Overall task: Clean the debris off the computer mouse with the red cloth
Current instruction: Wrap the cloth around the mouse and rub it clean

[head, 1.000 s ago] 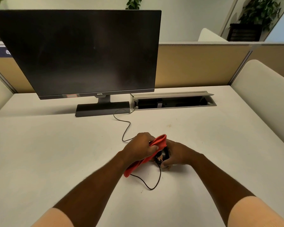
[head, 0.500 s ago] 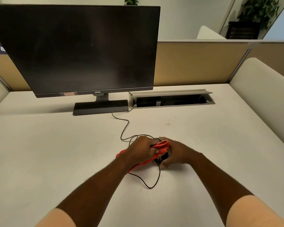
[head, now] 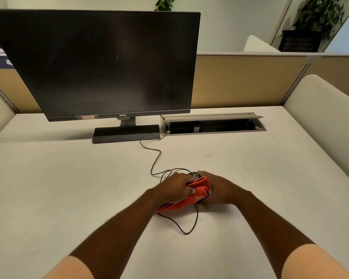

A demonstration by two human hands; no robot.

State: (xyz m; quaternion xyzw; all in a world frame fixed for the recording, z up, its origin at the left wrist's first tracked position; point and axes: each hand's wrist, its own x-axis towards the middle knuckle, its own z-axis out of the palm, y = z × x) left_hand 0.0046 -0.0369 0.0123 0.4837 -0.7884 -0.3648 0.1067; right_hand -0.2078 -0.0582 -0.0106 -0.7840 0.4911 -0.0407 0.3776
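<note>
The black computer mouse [head: 194,174] is almost hidden between my hands; only its far end shows. My right hand [head: 220,189] grips it from the right side. The red cloth [head: 199,195] lies bunched over the top of the mouse, and my left hand [head: 176,187] is closed on it, pressing it down. A tail of the cloth trails out beneath my left wrist onto the desk. The mouse's thin black cable [head: 155,158] loops away toward the monitor, and another loop lies in front of my hands.
A large dark monitor [head: 101,63] stands on its base [head: 125,133] at the back left. An open cable tray [head: 212,124] is sunk into the white desk [head: 69,188] behind my hands. Beige partitions wall the desk's back and right sides.
The cloth has moved from the mouse's left side to over its top, hiding the mouse body seen earlier. My left hand has shifted slightly right, closer to my right hand.
</note>
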